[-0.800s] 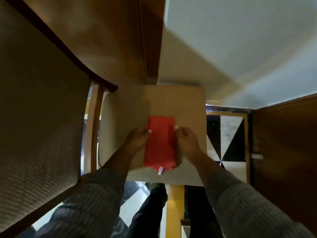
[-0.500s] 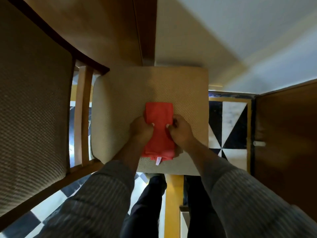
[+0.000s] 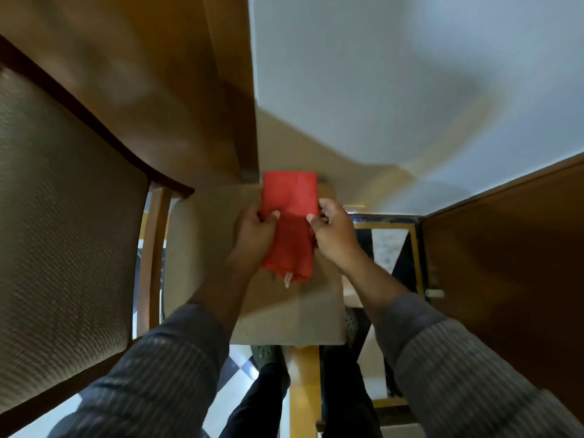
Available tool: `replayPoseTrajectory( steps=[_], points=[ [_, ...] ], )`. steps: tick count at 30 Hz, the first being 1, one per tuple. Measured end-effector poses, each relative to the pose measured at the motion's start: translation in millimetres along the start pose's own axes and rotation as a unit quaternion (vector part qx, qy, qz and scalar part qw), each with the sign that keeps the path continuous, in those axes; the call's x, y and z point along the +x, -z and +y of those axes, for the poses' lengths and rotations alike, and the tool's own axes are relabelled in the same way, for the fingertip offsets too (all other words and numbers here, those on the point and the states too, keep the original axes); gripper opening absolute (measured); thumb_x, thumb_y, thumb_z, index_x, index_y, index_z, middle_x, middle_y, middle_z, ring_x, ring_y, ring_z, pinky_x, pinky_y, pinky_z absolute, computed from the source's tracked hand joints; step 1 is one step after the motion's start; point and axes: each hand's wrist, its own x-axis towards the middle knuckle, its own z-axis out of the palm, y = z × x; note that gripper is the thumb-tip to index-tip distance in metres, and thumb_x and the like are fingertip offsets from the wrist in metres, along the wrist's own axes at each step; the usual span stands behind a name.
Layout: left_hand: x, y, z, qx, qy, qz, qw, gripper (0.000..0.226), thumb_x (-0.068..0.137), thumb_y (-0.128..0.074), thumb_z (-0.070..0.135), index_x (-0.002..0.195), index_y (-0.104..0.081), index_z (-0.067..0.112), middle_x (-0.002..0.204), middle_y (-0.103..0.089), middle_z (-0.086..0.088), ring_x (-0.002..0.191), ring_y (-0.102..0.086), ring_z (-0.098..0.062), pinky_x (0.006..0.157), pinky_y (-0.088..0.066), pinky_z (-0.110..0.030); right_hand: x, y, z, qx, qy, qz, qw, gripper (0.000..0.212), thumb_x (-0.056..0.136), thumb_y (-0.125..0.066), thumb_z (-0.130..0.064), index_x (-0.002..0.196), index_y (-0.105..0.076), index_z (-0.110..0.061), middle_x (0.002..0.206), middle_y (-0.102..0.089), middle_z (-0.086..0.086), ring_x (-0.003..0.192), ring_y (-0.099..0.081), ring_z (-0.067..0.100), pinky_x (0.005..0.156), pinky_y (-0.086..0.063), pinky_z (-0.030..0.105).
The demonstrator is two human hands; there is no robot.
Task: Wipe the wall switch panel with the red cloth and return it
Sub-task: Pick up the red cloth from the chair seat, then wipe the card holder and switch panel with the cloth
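Note:
A folded red cloth (image 3: 289,200) with a small white tag at its near end hangs between both hands above a beige chair seat (image 3: 202,235). My left hand (image 3: 254,235) pinches its left edge and my right hand (image 3: 335,232) pinches its right edge. The cloth's far end stands up flat and its near half droops. No wall switch panel shows in the head view.
The chair's tall padded backrest (image 3: 60,216) fills the left side. A wooden panel (image 3: 177,90) and a white wall (image 3: 395,90) rise behind the seat. A dark wooden door (image 3: 512,263) stands at the right, over black-and-white floor tiles (image 3: 388,248).
Both hands closed on the cloth's sides and lifted it off the chair seat, up and away from me. The view has tilted upward toward the wall.

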Motion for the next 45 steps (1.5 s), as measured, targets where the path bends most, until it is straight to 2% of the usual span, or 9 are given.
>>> replayPoseTrajectory(
  steps=[3,9,18,23,31,36,38,41,45],
  points=[
    [-18.0,4.4,48.8,-0.001,-0.068,0.004,0.998,0.014,0.097,-0.061,0.02,0.108,-0.062,0.01,0.095,-0.063,-0.002,0.077,-0.061,-0.013,0.063,-0.047,-0.019,-10.2,32.5,-41.1,0.035,0.04,0.042,0.998,0.022,0.094,-0.058,-0.013,0.114,-0.06,-0.021,0.109,-0.067,0.004,0.101,-0.064,0.022,0.093,-0.053,0.048],
    [-61.7,4.5,142.2,-0.037,-0.176,0.002,0.984,0.024,0.1,-0.057,0.026,0.11,-0.068,0.007,0.104,-0.072,-0.011,0.097,-0.067,-0.029,0.089,-0.055,-0.041,-36.8,106.2,-113.3,0.049,0.126,0.121,0.983,0.02,0.094,-0.059,-0.013,0.111,-0.064,-0.023,0.102,-0.066,-0.003,0.097,-0.064,0.017,0.09,-0.054,0.039],
    [-155.3,-12.0,302.7,-0.105,-0.354,-0.039,0.929,0.014,0.102,-0.052,0.032,0.106,-0.06,0.022,0.1,-0.066,0.002,0.092,-0.062,-0.018,0.084,-0.052,-0.036,-93.6,245.0,-230.4,0.08,0.268,0.287,0.916,0.013,0.089,-0.064,-0.013,0.091,-0.066,-0.025,0.075,-0.057,-0.009,0.075,-0.057,0.014,0.072,-0.047,0.029],
    [-195.4,-26.5,369.6,-0.115,-0.431,-0.029,0.895,0.012,0.102,-0.051,0.031,0.104,-0.058,0.021,0.088,-0.06,0.012,0.08,-0.057,-0.007,0.068,-0.046,-0.023,-110.3,306.7,-273.5,0.08,0.33,0.338,0.878,0.014,0.091,-0.062,-0.015,0.097,-0.063,-0.027,0.086,-0.063,-0.01,0.079,-0.058,0.006,0.074,-0.047,0.02],
    [-222.7,-87.5,443.4,-0.104,-0.495,-0.021,0.863,0.008,0.1,-0.055,0.02,0.106,-0.056,0.024,0.099,-0.067,0.001,0.088,-0.064,-0.015,0.077,-0.052,-0.028,-87.3,388.8,-284.0,0.075,0.389,0.425,0.814,0.033,0.092,-0.058,-0.009,0.124,-0.056,-0.017,0.113,-0.065,0.0,0.1,-0.06,0.014,0.087,-0.051,0.028],
    [-220.2,-139.0,469.1,-0.109,-0.477,0.004,0.872,0.018,0.092,-0.055,0.009,0.105,-0.054,0.022,0.091,-0.065,0.002,0.082,-0.064,-0.018,0.066,-0.049,-0.025,-46.9,431.8,-267.9,-0.035,0.48,0.465,0.743,0.033,0.092,-0.056,0.001,0.123,-0.059,-0.012,0.119,-0.06,0.01,0.103,-0.058,0.017,0.084,-0.039,0.011],
    [-219.4,-158.3,486.4,-0.109,-0.476,0.023,0.872,0.02,0.09,-0.056,0.007,0.105,-0.055,0.021,0.086,-0.064,0.003,0.078,-0.062,-0.015,0.065,-0.047,-0.023,-27.3,456.1,-265.9,-0.069,0.504,0.462,0.727,0.036,0.093,-0.055,0.002,0.126,-0.06,-0.013,0.118,-0.058,0.011,0.101,-0.057,0.017,0.082,-0.044,0.015],
    [-213.7,-175.7,500.2,-0.109,-0.472,0.068,0.872,0.015,0.089,-0.058,0.007,0.099,-0.058,0.018,0.075,-0.06,0.005,0.068,-0.057,-0.012,0.062,-0.045,-0.022,3.3,482.8,-269.0,-0.126,0.526,0.466,0.7,0.039,0.094,-0.049,-0.002,0.131,-0.058,-0.012,0.112,-0.059,0.013,0.096,-0.061,0.028,0.078,-0.056,0.035],
    [-197.3,-180.4,497.6,-0.048,-0.475,0.132,0.869,0.01,0.09,-0.062,0.014,0.1,-0.062,0.018,0.079,-0.068,0.008,0.073,-0.066,-0.013,0.068,-0.054,-0.027,33.4,489.9,-275.7,-0.239,0.519,0.517,0.637,0.039,0.088,-0.049,-0.014,0.124,-0.063,-0.011,0.11,-0.058,0.019,0.096,-0.056,0.041,0.073,-0.055,0.05]
  ],
)
